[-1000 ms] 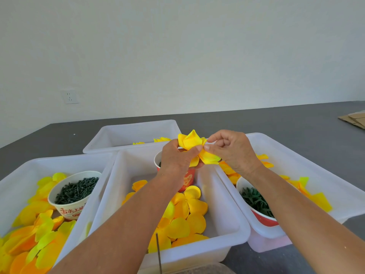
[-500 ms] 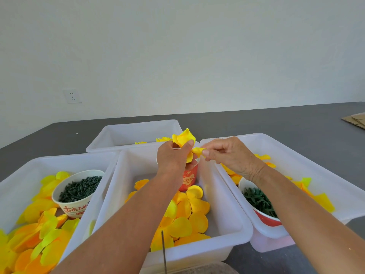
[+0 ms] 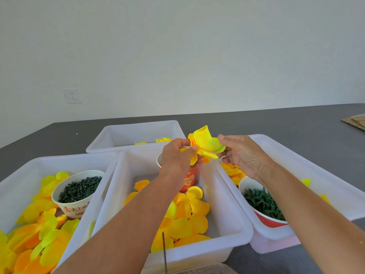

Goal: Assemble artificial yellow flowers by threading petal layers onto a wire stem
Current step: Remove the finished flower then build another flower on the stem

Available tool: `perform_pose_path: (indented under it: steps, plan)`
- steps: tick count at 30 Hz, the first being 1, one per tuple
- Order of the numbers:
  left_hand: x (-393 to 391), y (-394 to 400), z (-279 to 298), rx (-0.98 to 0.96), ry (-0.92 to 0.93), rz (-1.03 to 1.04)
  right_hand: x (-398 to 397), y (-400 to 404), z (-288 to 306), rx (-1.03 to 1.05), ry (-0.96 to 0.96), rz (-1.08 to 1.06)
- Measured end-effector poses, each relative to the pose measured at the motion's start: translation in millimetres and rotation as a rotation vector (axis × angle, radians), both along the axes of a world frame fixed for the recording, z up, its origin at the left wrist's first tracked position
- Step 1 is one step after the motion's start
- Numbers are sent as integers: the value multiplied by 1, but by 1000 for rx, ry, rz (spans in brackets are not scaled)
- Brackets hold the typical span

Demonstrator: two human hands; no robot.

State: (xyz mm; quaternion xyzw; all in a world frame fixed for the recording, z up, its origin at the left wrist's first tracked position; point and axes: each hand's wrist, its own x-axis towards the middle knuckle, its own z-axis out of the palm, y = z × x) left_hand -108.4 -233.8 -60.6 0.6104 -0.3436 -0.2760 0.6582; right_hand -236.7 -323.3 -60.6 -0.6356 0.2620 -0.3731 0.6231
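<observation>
A plain white wall [image 3: 177, 46] has a wall socket [image 3: 72, 95]. Below it lies a dark grey floor [image 3: 276, 123].

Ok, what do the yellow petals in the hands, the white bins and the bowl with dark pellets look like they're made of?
Petals: thin fabric or soft synthetic sheet, matte; they fold and curl between the fingers. White bins: moulded plastic, smooth, slightly translucent at the rolled rim. Bowl: probably coated paper, with a printed outside and a thin rim.
</observation>
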Motion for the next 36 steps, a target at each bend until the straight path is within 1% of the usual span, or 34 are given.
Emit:
perform_pose_path:
  steps: [2, 4, 9, 12, 14, 16, 18, 20, 23, 27, 31, 36]
  plan:
    - [-1, 1, 0, 4, -41, -12, 0, -1, -2, 13, 33, -90]
    - [0, 0, -2, 8, -88, -20, 0, -1, -2, -3, 36, -134]
    - [2, -1, -5, 64, -234, 36, 0, 2, -1, -99, 1, -45]
    - [4, -1, -4, 72, -203, 48, -1, 3, -3, -191, 8, 21]
    - [5, -1, -4, 83, -182, 46, 0, 4, -5, -282, 54, 8]
    - [3, -1, -4, 71, -134, -4, 1, 5, -6, -384, 103, -31]
    - [-1, 0, -3, 28, -49, -94, 3, 6, -6, -424, 107, -68]
    - [-4, 1, -2, 4, -9, -168, 2, 6, -6, -411, 67, -95]
    - [-5, 0, -4, 10, -26, -206, 1, 4, -5, -365, 32, -100]
    - [-2, -1, -9, 30, -147, -146, 3, 3, -6, -358, 92, -90]
    - [0, -1, -9, 50, -196, -129, 2, 2, -5, -331, 28, -139]
    - [1, -3, -10, 86, -227, -108, 4, 1, -7, -335, 49, -206]
